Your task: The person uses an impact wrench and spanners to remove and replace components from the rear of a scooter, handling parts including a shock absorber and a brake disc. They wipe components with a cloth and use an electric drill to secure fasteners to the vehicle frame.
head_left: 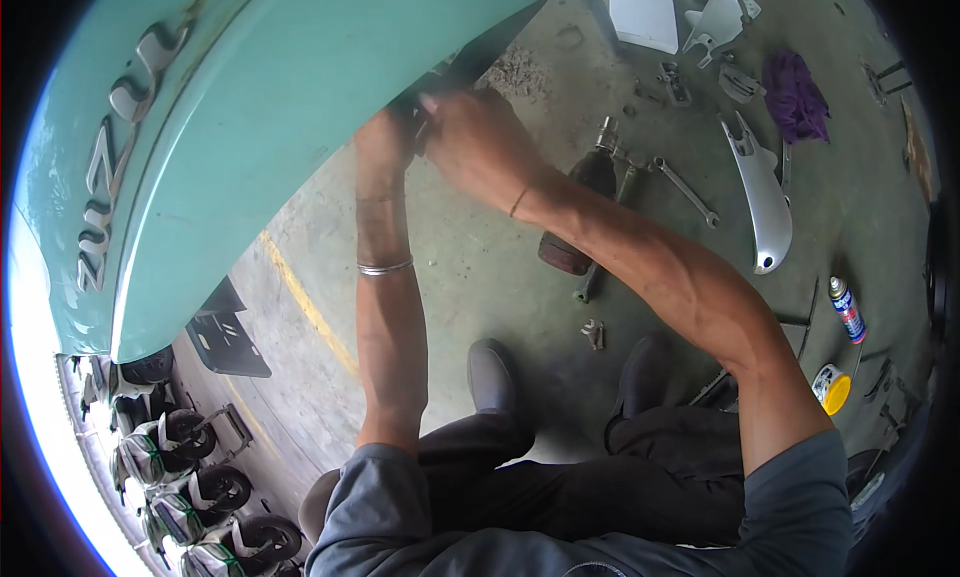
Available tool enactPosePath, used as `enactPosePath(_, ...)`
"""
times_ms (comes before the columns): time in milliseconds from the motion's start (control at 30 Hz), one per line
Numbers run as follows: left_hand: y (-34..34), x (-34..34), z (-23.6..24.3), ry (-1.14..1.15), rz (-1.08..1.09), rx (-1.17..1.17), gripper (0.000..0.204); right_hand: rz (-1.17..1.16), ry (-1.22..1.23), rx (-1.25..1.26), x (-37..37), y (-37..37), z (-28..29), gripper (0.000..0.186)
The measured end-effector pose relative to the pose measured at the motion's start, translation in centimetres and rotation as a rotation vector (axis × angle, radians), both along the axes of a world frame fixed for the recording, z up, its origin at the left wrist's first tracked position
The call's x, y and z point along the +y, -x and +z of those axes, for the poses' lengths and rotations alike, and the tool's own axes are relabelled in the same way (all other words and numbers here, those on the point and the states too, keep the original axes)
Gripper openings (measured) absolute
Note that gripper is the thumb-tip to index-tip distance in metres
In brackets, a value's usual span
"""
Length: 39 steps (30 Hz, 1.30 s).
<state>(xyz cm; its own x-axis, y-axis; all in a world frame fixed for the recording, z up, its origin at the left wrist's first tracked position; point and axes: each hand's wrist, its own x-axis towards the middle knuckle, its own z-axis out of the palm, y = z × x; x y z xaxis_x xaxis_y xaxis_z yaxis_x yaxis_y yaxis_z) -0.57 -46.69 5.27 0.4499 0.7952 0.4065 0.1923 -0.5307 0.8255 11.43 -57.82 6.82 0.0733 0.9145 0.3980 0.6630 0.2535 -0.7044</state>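
Note:
A teal scooter body panel (260,127) with raised silver lettering fills the upper left. At its lower edge my two hands are close together, working at a dark part in shadow. My left hand (384,142) is closed beside the panel's edge, its fingertips mostly hidden. Just right of it, my right hand (478,142) is closed and slightly blurred, fingers curled toward the same spot. What they grip between them is too dark and small to make out. Below my right forearm, a cordless impact wrench (592,177) lies on the floor.
A combination wrench (686,191), a silver curved cover (762,202), a purple cloth (795,97) and a white panel (643,15) lie to the right. Nearer are a spray can (847,310), a yellow-lidded tub (831,389) and a small metal part (595,334). Parked motorbikes (215,487) stand lower left.

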Motion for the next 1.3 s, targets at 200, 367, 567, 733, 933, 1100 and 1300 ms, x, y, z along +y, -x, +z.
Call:
enactPosePath(200,-1.0,-1.0,1.4,0.176,0.0,-0.109,0.048,0.018,0.422,0.792,-0.2,-0.6,2.5,0.043)
enactPosePath(367,-1.1,-1.0,2.0,0.253,-0.108,-0.287,0.065,0.055,0.224,0.164,1.3,-4.7,-0.4,0.049)
enactPosePath(567,-2.4,-0.1,1.7,0.302,-0.168,-0.39,0.039,-0.398,0.306,-0.304,0.3,-27.3,-10.3,0.026)
enactPosePath(733,-0.3,0.9,0.9,0.189,0.052,-0.249,0.025,-0.411,0.589,-0.655,-0.5,-30.6,-16.7,0.025)
enactPosePath(933,-0.1,-0.1,1.0,0.211,0.09,-0.293,0.02,-0.489,0.538,-0.714,1.7,-30.3,-20.2,0.023)
enactPosePath(1100,-0.9,-1.3,1.8,0.275,0.181,-0.309,0.027,-0.567,0.54,-0.695,3.0,-29.1,-21.2,0.02)
enactPosePath(1300,-1.8,-2.4,2.7,0.369,0.355,-0.439,0.028,-0.484,0.474,-0.716,1.4,-28.9,-21.8,0.021)
